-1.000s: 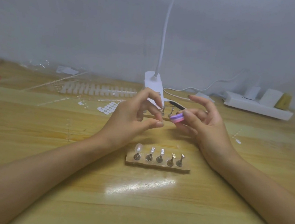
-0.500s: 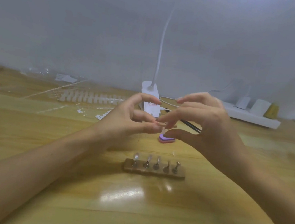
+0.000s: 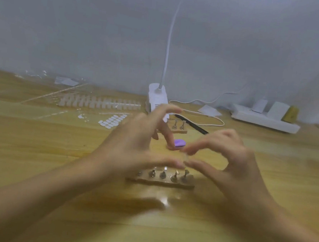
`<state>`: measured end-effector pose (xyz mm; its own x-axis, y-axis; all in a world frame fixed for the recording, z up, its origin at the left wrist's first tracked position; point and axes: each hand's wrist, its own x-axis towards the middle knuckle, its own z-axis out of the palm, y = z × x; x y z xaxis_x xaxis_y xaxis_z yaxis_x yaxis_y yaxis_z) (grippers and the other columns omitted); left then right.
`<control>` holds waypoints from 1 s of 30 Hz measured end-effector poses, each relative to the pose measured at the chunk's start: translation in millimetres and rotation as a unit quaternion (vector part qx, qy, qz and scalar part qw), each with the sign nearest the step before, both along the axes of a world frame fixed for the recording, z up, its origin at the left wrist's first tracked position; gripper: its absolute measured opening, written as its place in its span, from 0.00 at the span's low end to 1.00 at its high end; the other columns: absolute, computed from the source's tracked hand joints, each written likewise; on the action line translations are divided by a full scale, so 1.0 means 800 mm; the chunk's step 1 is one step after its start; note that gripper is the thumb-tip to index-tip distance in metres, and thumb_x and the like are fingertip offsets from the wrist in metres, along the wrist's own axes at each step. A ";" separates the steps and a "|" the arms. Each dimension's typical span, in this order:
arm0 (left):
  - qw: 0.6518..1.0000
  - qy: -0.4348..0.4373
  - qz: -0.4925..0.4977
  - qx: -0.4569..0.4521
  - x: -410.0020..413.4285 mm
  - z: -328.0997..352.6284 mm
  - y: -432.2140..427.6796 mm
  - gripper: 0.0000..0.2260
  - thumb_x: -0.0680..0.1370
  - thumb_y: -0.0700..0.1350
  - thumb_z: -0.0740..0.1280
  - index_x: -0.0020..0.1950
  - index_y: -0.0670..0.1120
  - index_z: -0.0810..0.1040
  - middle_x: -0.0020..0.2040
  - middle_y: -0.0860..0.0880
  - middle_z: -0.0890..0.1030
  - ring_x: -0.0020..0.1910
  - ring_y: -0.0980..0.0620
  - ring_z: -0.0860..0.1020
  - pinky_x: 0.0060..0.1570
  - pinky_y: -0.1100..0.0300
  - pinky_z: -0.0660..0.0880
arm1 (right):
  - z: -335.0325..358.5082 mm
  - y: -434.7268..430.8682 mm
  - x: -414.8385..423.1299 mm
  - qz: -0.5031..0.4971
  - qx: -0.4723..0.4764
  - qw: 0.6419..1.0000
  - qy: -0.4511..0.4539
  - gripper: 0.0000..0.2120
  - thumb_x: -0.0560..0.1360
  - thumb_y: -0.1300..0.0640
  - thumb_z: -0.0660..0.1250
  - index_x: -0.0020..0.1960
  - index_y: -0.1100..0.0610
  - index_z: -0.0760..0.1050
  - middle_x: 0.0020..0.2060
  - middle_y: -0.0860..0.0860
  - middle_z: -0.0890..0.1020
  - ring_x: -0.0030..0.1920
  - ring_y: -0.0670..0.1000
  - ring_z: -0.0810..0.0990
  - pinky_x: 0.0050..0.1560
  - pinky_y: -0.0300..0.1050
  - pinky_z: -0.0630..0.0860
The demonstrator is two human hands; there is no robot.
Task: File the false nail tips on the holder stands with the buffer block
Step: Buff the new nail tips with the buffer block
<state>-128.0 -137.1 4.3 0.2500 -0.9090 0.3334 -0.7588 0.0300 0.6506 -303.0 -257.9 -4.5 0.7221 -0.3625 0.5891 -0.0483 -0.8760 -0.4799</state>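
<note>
Wooden table [image 3: 31,145]. Left hand [image 3: 133,149] and right hand [image 3: 228,161] hover above the holder stand [image 3: 159,181], curled fingertips meeting. Motion blur: cannot tell whether either grip pinches anything. Purple buffer block [image 3: 180,143] lies on the table just beyond the fingertips, outside both grips.

Left hand [image 3: 135,150] and right hand [image 3: 231,164] — bare, like both forearms [image 3: 35,196] — fingers [image 3: 164,130] slender, blurred.

Glossy wooden table [image 3: 31,145]; metal pegs [image 3: 163,174] on wooden holder [image 3: 160,182].
</note>
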 end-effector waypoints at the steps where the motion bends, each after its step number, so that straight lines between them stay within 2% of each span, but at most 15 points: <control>1: 0.999 -0.038 -0.003 0.025 -0.003 -0.002 0.002 0.40 0.60 0.69 0.72 0.69 0.69 0.59 0.48 0.67 0.79 0.51 0.63 0.74 0.55 0.57 0.70 | -0.010 0.000 -0.003 0.004 0.020 1.000 0.011 0.08 0.69 0.45 0.73 0.45 0.46 0.83 0.43 0.38 0.84 0.53 0.49 0.76 0.57 0.51 0.71; 4: 0.991 -0.108 0.007 0.074 -0.014 -0.012 0.002 0.41 0.65 0.64 0.73 0.72 0.70 0.54 0.48 0.68 0.78 0.56 0.65 0.69 0.63 0.55 0.63 | -0.026 0.000 -0.003 0.012 0.060 0.998 0.019 0.09 0.68 0.42 0.76 0.46 0.43 0.83 0.47 0.36 0.83 0.57 0.47 0.76 0.55 0.36 0.67; 6: 0.992 -0.106 0.014 0.069 -0.018 -0.015 0.000 0.39 0.69 0.60 0.74 0.74 0.68 0.56 0.45 0.67 0.78 0.56 0.64 0.69 0.64 0.53 0.65 | -0.029 0.000 0.000 0.015 0.063 0.998 0.020 0.10 0.68 0.41 0.71 0.46 0.43 0.83 0.49 0.35 0.82 0.57 0.47 0.76 0.52 0.31 0.64; 9: 0.996 -0.068 0.023 0.054 -0.021 -0.018 -0.001 0.35 0.70 0.59 0.73 0.73 0.67 0.60 0.44 0.68 0.79 0.54 0.65 0.72 0.64 0.50 0.66 | -0.030 0.002 0.000 0.023 0.067 0.997 0.027 0.11 0.68 0.41 0.69 0.46 0.44 0.84 0.48 0.37 0.82 0.57 0.47 0.76 0.54 0.33 0.65; 12: 0.994 -0.086 0.040 0.049 -0.022 -0.021 -0.001 0.34 0.68 0.64 0.70 0.71 0.69 0.59 0.47 0.71 0.78 0.57 0.66 0.70 0.61 0.57 0.57 | -0.031 0.002 0.001 0.024 0.065 0.997 0.030 0.09 0.68 0.45 0.74 0.46 0.46 0.85 0.46 0.38 0.83 0.56 0.47 0.77 0.58 0.39 0.67; 16: 0.994 -0.086 0.041 0.049 -0.021 -0.023 -0.003 0.34 0.70 0.60 0.72 0.70 0.69 0.59 0.46 0.71 0.78 0.57 0.68 0.68 0.57 0.59 0.55 | -0.032 0.002 0.001 0.026 0.078 0.996 0.036 0.06 0.69 0.50 0.76 0.46 0.47 0.85 0.45 0.39 0.83 0.56 0.48 0.76 0.58 0.41 0.68; 19: 0.995 -0.082 0.044 0.041 -0.020 -0.025 -0.003 0.34 0.69 0.60 0.71 0.70 0.70 0.58 0.45 0.71 0.79 0.56 0.68 0.68 0.58 0.68 0.53 | -0.032 0.003 0.001 0.028 0.078 0.996 0.033 0.07 0.68 0.46 0.74 0.44 0.45 0.84 0.44 0.38 0.83 0.56 0.48 0.76 0.58 0.41 0.68; 22: 0.995 -0.081 0.046 0.038 -0.020 -0.025 -0.004 0.34 0.68 0.63 0.70 0.69 0.71 0.56 0.45 0.71 0.79 0.56 0.68 0.68 0.58 0.71 0.51 | -0.031 0.004 0.002 0.030 0.076 0.996 0.026 0.08 0.67 0.40 0.71 0.44 0.41 0.82 0.44 0.38 0.83 0.55 0.47 0.76 0.57 0.41 0.69; 26: 0.995 -0.082 0.048 0.035 -0.020 -0.027 -0.004 0.36 0.68 0.63 0.72 0.69 0.72 0.55 0.44 0.71 0.79 0.55 0.68 0.69 0.56 0.73 0.50 | -0.033 0.004 0.002 0.024 0.069 0.997 0.029 0.06 0.67 0.45 0.75 0.43 0.43 0.82 0.44 0.38 0.83 0.55 0.48 0.76 0.58 0.43 0.69; 30: 0.995 -0.082 0.050 0.031 -0.021 -0.027 -0.004 0.36 0.69 0.61 0.74 0.70 0.71 0.56 0.44 0.71 0.79 0.54 0.69 0.69 0.56 0.73 0.50 | -0.033 0.004 0.002 0.022 0.076 0.996 0.036 0.06 0.67 0.46 0.75 0.42 0.44 0.82 0.44 0.37 0.83 0.56 0.47 0.75 0.57 0.41 0.69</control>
